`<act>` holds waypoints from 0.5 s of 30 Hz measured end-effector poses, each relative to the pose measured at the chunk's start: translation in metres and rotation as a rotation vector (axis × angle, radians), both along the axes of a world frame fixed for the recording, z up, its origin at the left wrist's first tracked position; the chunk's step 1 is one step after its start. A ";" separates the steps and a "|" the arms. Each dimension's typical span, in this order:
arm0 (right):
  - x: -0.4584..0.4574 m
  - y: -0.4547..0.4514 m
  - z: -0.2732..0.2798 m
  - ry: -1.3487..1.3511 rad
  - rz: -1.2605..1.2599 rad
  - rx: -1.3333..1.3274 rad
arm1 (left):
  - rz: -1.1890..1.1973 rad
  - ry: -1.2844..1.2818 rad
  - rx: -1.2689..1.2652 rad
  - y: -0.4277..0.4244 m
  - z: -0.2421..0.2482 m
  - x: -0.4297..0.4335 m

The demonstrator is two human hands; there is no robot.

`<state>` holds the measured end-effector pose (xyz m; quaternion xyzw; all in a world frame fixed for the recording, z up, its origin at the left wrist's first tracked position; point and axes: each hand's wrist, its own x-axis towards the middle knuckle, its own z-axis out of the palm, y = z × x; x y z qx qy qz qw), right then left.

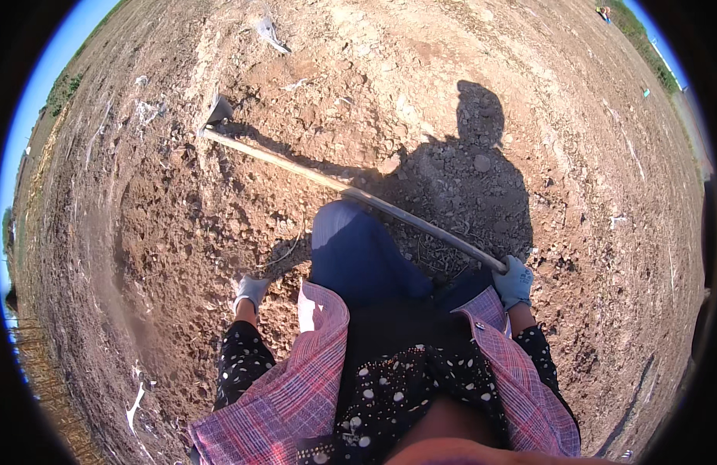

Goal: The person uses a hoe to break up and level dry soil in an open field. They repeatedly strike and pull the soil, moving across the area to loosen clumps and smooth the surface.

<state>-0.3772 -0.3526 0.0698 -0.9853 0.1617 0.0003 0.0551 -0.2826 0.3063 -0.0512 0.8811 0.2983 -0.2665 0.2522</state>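
Observation:
A long-handled hoe slants across the view, its wooden handle [347, 189] reaching from my right side to the upper left. The metal hoe blade [219, 110] rests at the soil there. My right hand [514, 282], in a light work glove, grips the handle's near end. To the left of my knee is my left hand [252, 290], also gloved, apart from the hoe. Its fingers are mostly hidden, so whether it holds anything is unclear. A thin dry stem [287, 253] shows just beyond it.
Broken, cloddy soil [219, 232] surrounds me. My bent knee [341, 232] in dark blue trousers is close below the handle. Pale plastic scraps [269, 34] lie ahead, with a white strip [136, 406] at lower left. A distant person [604, 13] is at the upper right.

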 end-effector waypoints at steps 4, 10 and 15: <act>0.009 0.006 0.001 0.099 -0.045 0.010 | 0.294 -0.095 -0.192 0.037 -0.082 -0.046; 0.014 0.011 0.016 0.245 -0.125 -0.073 | 0.145 -0.041 -0.252 0.025 -0.077 -0.033; 0.032 0.025 0.024 0.380 -0.051 -0.058 | 0.034 -0.028 -0.098 0.009 -0.062 -0.016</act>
